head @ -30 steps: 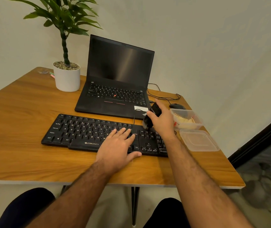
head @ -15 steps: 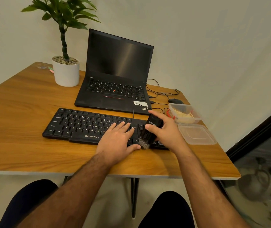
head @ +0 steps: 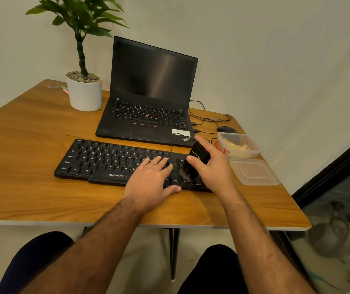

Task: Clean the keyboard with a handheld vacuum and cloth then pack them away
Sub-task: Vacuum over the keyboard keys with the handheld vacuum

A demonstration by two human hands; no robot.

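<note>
Right hand (head: 214,166) grips handheld vacuum (head: 193,164), brush on keyboard (head: 114,162) right end; left hand (head: 150,179) flat, open, steadying. Vacuuming underway; cloth wipe, packing left.

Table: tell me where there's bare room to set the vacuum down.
Bare wood lies left of the keyboard, in front of the plant pot, and along the table's near edge. The right side is crowded: tub, lid, mouse, cables.
</note>
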